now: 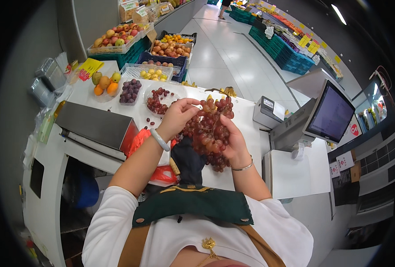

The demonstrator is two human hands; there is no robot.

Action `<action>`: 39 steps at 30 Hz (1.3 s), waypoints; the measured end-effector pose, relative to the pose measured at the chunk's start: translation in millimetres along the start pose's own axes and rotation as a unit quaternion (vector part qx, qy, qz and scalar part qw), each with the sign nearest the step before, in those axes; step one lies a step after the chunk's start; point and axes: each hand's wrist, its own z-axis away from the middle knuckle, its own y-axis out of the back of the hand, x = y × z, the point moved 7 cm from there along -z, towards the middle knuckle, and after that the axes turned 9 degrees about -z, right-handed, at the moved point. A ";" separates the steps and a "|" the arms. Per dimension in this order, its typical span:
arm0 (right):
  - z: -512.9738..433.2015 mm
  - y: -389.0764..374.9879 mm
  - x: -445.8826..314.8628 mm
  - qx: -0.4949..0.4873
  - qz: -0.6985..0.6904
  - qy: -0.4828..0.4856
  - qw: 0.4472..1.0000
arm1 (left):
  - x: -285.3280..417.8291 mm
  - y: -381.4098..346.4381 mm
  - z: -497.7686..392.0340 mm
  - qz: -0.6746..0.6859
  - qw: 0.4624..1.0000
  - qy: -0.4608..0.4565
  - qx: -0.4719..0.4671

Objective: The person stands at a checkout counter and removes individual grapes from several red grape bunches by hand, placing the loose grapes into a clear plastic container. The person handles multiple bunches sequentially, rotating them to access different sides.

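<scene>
A large bunch of red grapes [210,130] is held up over the white counter, its lower end hanging towards my apron. My right hand [235,142] grips the bunch from the right side, thumb on the front. At the upper left of the bunch is my left hand [180,116], with thumb and fingertips bent together; whether they pinch a grape or stem is not clear. Behind it, a clear plastic tray [185,95] contains smaller clusters and loose red grapes. A few loose grapes [148,119] lie on the counter beside this tray.
Left on the counter are a punnet of dark grapes [130,91], bagged fruit [105,85] and a metal box [95,123]. Red plastic bags [139,142] lie near my left forearm. A label printer [268,111] and a screen [331,111] stand right. Fruit crates [122,48] stand beyond.
</scene>
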 end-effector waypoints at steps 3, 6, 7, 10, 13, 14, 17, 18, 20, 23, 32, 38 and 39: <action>2.7 -9.1 -6.0 -0.044 0.057 0.049 0.996 | 6.3 -6.5 3.9 0.032 0.999 -0.017 -0.020; 5.3 -10.4 -9.1 -0.033 0.112 0.067 0.991 | 8.6 -9.5 5.9 0.006 1.000 -0.005 -0.029; 6.4 -10.8 -9.6 -0.032 0.121 0.075 0.989 | 11.0 -11.4 6.7 0.006 0.999 -0.019 -0.032; 9.7 -11.0 -10.7 -0.024 0.150 0.099 0.983 | 10.5 -15.4 8.7 0.021 0.999 -0.017 -0.034; 9.9 -11.7 -13.0 -0.018 0.185 0.120 0.975 | 8.4 -14.8 9.4 0.039 0.998 -0.004 -0.047; 11.4 -11.1 -14.1 -0.016 0.198 0.124 0.972 | 6.0 -14.8 9.9 0.035 0.998 0.008 -0.052; 14.6 -11.4 -14.6 -0.025 0.215 0.138 0.967 | 1.7 -13.4 9.3 0.016 0.998 0.015 -0.053; 15.5 -11.6 -15.7 -0.031 0.218 0.142 0.965 | 1.9 -12.3 9.2 0.008 0.999 0.010 -0.051; 16.2 -9.6 -17.4 -0.019 0.221 0.140 0.965 | -0.3 -10.6 10.3 -0.014 0.999 0.017 -0.031; 16.6 -9.3 -19.3 -0.016 0.195 0.134 0.972 | 2.8 -8.8 12.5 0.021 1.000 -0.005 -0.021; 14.7 3.3 -27.9 0.008 0.238 0.150 0.959 | -91.2 29.8 1.2 -0.001 0.979 0.200 0.031; 13.7 10.2 -25.6 0.012 0.220 0.131 0.967 | -166.4 42.0 6.3 0.040 0.946 0.302 0.110; 14.4 11.5 -25.5 0.014 0.212 0.121 0.970 | -160.6 37.0 -0.2 0.089 0.958 0.259 0.079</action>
